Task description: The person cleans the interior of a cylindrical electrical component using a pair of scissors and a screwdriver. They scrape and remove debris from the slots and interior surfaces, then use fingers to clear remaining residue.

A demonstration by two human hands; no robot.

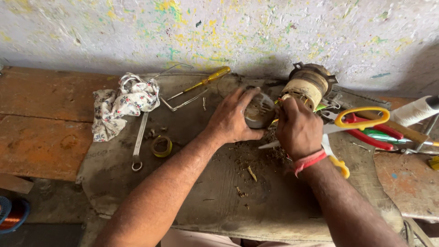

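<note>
My left hand grips a round grey metal motor part that rests on the dusty board. My right hand, with red threads at the wrist, is closed at the part's right edge, fingers pinched on something small that I cannot make out. Just behind the hands lies a motor stator with yellowish winding.
Yellow-handled scissors, red-handled pliers and a white thread spool lie at right. A yellow-handled screwdriver, a flowered cloth, a spanner and a tape roll lie at left. A paint-flecked wall stands behind.
</note>
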